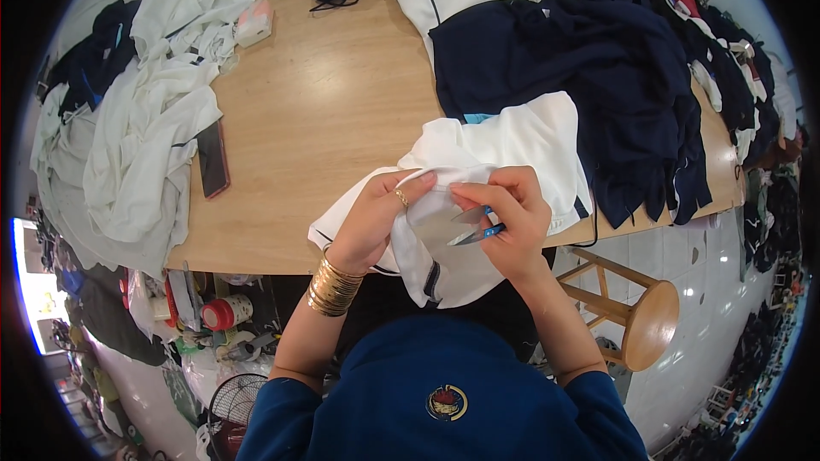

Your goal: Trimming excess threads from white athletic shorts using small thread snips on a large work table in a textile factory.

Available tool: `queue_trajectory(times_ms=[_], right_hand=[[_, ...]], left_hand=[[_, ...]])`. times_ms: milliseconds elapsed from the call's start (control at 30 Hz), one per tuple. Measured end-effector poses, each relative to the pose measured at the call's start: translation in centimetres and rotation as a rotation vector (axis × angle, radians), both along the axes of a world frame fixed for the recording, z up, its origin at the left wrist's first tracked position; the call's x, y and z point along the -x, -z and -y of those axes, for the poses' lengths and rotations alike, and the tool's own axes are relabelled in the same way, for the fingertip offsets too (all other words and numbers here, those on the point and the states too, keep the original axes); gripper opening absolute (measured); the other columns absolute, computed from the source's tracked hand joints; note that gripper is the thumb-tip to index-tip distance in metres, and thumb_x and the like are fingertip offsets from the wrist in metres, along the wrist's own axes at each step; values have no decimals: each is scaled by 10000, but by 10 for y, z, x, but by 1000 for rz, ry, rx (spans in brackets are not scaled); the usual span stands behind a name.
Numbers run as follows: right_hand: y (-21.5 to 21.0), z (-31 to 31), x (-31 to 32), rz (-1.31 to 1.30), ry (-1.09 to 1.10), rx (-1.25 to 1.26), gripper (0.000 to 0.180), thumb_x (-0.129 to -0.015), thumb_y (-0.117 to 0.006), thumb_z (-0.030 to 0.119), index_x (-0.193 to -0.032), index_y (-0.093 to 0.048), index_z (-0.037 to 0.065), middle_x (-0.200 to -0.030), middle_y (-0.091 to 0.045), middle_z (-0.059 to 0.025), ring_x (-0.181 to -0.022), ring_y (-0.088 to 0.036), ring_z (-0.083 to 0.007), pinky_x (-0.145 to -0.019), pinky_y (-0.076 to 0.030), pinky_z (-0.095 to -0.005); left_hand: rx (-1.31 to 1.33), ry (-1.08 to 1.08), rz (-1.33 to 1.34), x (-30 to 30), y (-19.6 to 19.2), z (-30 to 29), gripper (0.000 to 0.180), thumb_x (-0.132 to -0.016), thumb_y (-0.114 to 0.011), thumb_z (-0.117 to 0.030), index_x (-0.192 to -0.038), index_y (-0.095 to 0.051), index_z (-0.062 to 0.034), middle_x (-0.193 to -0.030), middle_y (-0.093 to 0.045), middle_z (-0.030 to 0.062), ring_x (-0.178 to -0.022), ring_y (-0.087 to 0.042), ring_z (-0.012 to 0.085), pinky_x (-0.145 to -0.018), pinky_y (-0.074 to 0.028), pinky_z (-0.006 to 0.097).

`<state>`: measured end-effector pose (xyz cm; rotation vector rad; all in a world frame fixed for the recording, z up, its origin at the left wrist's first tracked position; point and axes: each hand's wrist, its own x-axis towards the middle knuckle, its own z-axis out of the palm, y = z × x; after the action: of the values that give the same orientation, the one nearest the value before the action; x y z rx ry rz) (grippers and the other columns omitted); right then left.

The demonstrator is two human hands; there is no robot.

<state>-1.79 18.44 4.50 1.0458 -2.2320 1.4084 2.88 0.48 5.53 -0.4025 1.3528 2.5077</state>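
Observation:
A white garment (538,141) with dark navy trim lies over the table's front edge, and part of it hangs down in front of me. My left hand (367,220) is closed on a fold of it, thumb on top and fingers under the cloth. My right hand (523,226) pinches the same edge between thumb and forefinger, close to the left fingertips. Tucked in the right palm are small thread snips (470,237) with blue on the handle, their blades apart and pointing left over the cloth. A light blue patch (478,119) shows at the garment's far side.
Navy garments (555,60) lie heaped on the right of the wooden table (316,102). White garments (145,119) are piled at left, beside a phone (213,160) and a pink-and-white packet (254,23). A wooden stool (651,324) stands at lower right, a fan (235,401) at lower left.

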Motion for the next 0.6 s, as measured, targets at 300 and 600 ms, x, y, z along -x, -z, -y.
queue_trajectory(times_ms=[300,600], right_hand=[[-26,-8,-4,379,116,15,193,-716,-710,23,-893,-659,81,-768,-557,-11,-569,-488,-124,-512,-339,-240],[-13,-23,-9,-12,190,-325,303,-760,-719,317,-921,-621,80,-709,-570,-7,-610,-495,-163,-584,-319,-306]], left_hand=[[102,-56,-48,-4,-1,-6,264,-891,-613,-180,-1050,-633,29,-929,-671,67,-805,-616,94,-757,-482,230],[6,-115,-16,-11,-5,-10,300,-881,-625,-173,-1096,-616,36,-976,-669,94,-858,-621,115,-782,-483,242]])
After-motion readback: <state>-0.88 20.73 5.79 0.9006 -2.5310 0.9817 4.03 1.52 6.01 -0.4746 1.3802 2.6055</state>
